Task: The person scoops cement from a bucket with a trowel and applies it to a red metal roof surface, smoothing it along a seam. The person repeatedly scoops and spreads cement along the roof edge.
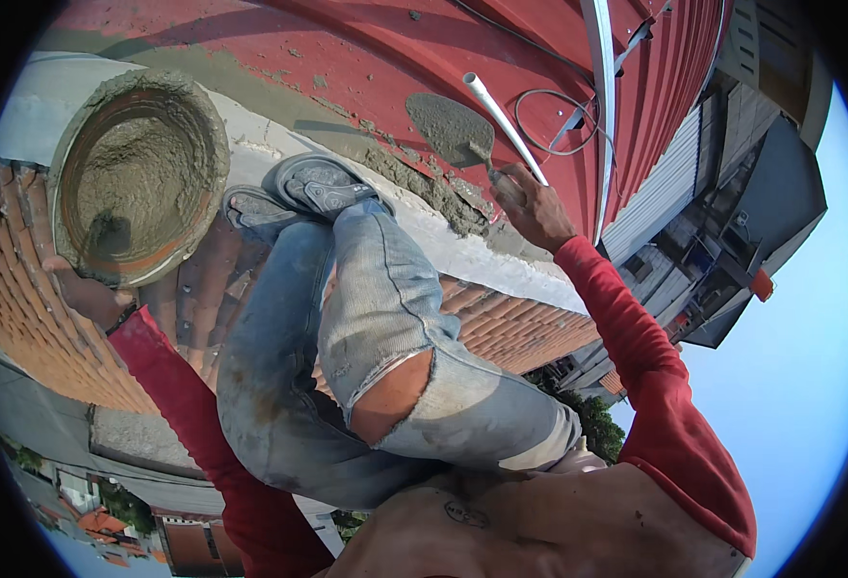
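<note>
Firmly, my right hand (534,207) clenched round a trowel (448,128), my left hand (90,294) grasping a basin (216,154) of grey mortar (144,183), beside red roofing (530,39).

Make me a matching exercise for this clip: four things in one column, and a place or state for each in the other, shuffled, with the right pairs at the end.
Things
1. Trowel
2. Round basin
3. White pipe
4. Blue jeans

Places and states
A. Torn open at one knee
B. Filled with wet grey mortar, with the left hand at its rim
C. Seen against the red roof, not held by its handle
D. Held by its handle in the right hand

Right pairs: 1-D; 2-B; 3-C; 4-A
</note>
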A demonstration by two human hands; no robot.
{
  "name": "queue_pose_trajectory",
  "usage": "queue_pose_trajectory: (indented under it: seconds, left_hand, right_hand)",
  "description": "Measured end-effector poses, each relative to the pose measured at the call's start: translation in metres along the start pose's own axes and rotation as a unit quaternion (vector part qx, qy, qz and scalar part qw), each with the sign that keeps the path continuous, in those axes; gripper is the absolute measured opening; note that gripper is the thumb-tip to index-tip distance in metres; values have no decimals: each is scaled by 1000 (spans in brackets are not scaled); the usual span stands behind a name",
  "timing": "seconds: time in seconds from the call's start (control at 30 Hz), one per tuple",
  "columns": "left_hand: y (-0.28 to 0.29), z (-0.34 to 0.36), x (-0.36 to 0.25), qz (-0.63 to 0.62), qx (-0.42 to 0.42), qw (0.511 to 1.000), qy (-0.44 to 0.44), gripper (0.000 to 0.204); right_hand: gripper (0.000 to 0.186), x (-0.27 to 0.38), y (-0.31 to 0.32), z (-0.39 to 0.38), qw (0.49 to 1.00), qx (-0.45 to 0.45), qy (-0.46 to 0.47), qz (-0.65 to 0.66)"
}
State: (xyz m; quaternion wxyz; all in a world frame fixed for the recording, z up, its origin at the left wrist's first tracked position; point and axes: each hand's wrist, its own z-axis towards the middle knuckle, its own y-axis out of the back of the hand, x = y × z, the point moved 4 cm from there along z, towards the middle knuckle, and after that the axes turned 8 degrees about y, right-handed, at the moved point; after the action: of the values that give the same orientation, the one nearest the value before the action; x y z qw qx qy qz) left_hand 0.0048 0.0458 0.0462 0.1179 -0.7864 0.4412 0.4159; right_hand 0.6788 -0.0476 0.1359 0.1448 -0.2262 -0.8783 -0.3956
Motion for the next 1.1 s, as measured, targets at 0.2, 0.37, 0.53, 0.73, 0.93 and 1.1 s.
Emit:
queue_pose_trajectory:
  seconds: [0.2, 0.37, 0.53, 0.73, 0.93, 1.1]
  left_hand:
    - [-41, -154, -65, -47, -26, 998, -39, 71]
    - [-37, -239, -69, -57, -13, 996, -62, 68]
    - [-46, -297, -62, -57, -60, 994, -67, 69]
    - [-55, -377, 11, -57, -111, 991, -51, 61]
    - [-83, -392, 87, -112, -74, 991, 8, 56]
    - [-104, -424, 105, -69, -151, 986, 18, 57]
  right_hand:
    - [38, -55, 4, -65, 999, -7, -35, -2]
    - [36, -120, -14, -126, 997, 12, -74, -29]
    - [38, -176, 8, -191, 997, 26, -63, -38]
    - [39, -237, 35, -272, 981, 64, -171, -68]
    - [40, -247, 10, -273, 987, 58, -135, -67]
    - [39, -230, -20, -231, 996, 31, -60, -66]
